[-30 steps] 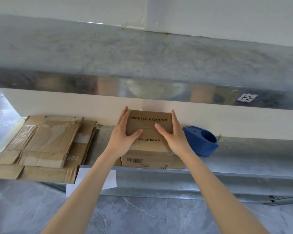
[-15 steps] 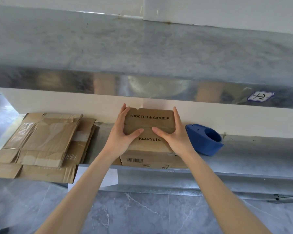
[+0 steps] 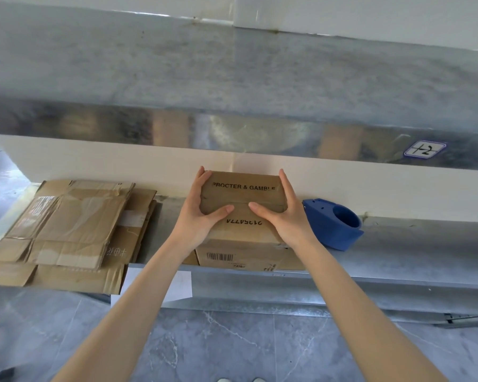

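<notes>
A brown cardboard box (image 3: 243, 194) printed "PROCTER & GAMBLE" stands on the lower metal shelf (image 3: 411, 257), close to its front edge. My left hand (image 3: 196, 216) lies along the box's left side with straight fingers, its thumb pressing on the top flaps. On the other side my right hand (image 3: 287, 219) mirrors it, fingers straight up the right edge and thumb flat on top. The two thumb tips point at each other near the flap seam, a small gap apart. The top flaps lie folded down.
A stack of flattened cardboard boxes (image 3: 66, 224) lies on the shelf to the left and overhangs its edge. A blue tape dispenser (image 3: 331, 224) sits just right of the box. An upper metal shelf (image 3: 232, 64) with a label (image 3: 424, 149) hangs overhead. Grey tiled floor (image 3: 232, 348) lies below.
Both hands have stayed on the box. The right thumb has slid a little toward the left thumb. The box has not moved on the shelf.
</notes>
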### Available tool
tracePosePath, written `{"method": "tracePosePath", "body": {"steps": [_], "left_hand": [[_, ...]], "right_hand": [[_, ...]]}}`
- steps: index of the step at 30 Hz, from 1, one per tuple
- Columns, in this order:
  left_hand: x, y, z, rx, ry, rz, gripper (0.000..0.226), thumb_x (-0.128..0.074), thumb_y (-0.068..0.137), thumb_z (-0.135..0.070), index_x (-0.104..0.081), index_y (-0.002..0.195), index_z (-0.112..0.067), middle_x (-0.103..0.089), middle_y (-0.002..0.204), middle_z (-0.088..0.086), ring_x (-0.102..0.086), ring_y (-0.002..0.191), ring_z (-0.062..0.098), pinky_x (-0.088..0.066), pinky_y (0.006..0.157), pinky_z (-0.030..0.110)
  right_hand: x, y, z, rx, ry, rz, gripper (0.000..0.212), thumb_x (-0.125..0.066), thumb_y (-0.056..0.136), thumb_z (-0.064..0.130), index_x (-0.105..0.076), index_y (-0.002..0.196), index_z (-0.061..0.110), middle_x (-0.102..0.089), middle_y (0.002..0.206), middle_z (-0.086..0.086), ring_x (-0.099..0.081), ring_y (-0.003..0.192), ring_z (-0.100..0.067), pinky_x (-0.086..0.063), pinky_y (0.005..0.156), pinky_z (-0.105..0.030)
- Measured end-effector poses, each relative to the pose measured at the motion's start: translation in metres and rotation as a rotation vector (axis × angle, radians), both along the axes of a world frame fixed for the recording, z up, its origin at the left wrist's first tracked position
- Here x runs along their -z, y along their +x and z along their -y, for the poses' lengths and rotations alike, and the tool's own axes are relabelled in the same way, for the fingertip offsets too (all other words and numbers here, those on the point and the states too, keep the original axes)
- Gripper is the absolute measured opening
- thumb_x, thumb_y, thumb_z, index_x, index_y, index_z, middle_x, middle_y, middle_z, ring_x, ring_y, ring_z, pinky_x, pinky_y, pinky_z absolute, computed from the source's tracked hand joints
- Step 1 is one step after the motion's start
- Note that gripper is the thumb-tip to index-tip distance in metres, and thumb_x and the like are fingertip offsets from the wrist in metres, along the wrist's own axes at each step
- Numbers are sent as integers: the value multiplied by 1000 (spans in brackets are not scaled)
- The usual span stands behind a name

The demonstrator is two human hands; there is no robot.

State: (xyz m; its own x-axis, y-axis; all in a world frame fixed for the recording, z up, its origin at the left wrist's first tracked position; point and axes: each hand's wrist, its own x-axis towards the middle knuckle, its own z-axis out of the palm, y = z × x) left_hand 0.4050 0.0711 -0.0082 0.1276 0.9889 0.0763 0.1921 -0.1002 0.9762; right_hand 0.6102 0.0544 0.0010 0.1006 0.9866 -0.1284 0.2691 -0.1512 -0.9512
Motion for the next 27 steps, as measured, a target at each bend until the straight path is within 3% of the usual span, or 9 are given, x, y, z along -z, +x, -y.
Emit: {"method": "tracePosePath", "body": {"steps": [3,6,9,12,14,17,21,25,27], "left_hand": [[-1,0,2,0,1,21,78,-76,83,-7,-36,148,-22,-17,162,-12,-28,135,-14,-33,105,8],[-4,-1,5,-2,7,43,76,-76,83,-7,-39,147,-22,-19,162,-11,-29,142,-1,-34,114,25],[-7,-3,9,-61,83,72,65,-75,84,-7,-47,141,-24,-29,158,-11,-32,142,2,-33,117,35],[-9,-5,16,-100,192,17,53,-75,85,-11,-55,132,-24,-44,149,-12,-40,137,4,-35,116,40],[-9,-7,22,-126,230,-10,48,-76,84,-20,-57,129,-24,-48,144,-15,-45,134,4,-40,112,37],[-8,-14,31,-159,295,-62,48,-77,81,-36,-59,126,-30,-52,140,-19,-50,130,5,-44,104,31],[2,-29,46,-101,307,-118,62,-78,77,-50,-52,132,-38,-49,142,-19,-50,130,9,-46,99,27],[24,-45,62,-144,221,-142,73,-78,73,-57,-47,137,-39,-52,137,-23,-51,127,5,-46,101,30],[38,-48,70,-153,159,-170,72,-80,72,-54,-47,135,-40,-54,132,-25,-51,124,0,-46,104,33]], "right_hand": [[-2,-1,1,6,6,33,109,-83,69,54,-14,153,47,-28,159,14,-31,143,-10,-33,117,-41],[-5,-1,5,21,20,57,104,-79,71,58,-16,154,46,-27,160,14,-29,144,-10,-31,118,-42],[-7,-2,10,84,168,98,81,-72,82,54,-30,150,41,-30,156,17,-29,141,0,-27,114,-25],[-10,-1,16,129,294,85,49,-64,94,40,-49,140,31,-46,139,21,-38,125,16,-30,97,-2],[-8,3,20,106,327,100,41,-61,96,34,-53,136,27,-48,137,18,-40,126,12,-35,101,-7],[-4,14,27,52,340,143,35,-60,98,29,-58,133,24,-46,140,12,-43,130,1,-43,105,-29],[5,35,40,66,353,191,32,-59,98,27,-57,130,29,-49,138,10,-57,117,-9,-49,93,-23],[26,48,59,82,292,256,32,-56,100,19,-57,129,32,-64,116,15,-61,108,-4,-53,94,-33],[40,51,70,46,256,316,35,-55,100,18,-56,131,33,-65,117,16,-61,109,-5,-52,95,-36]]}}
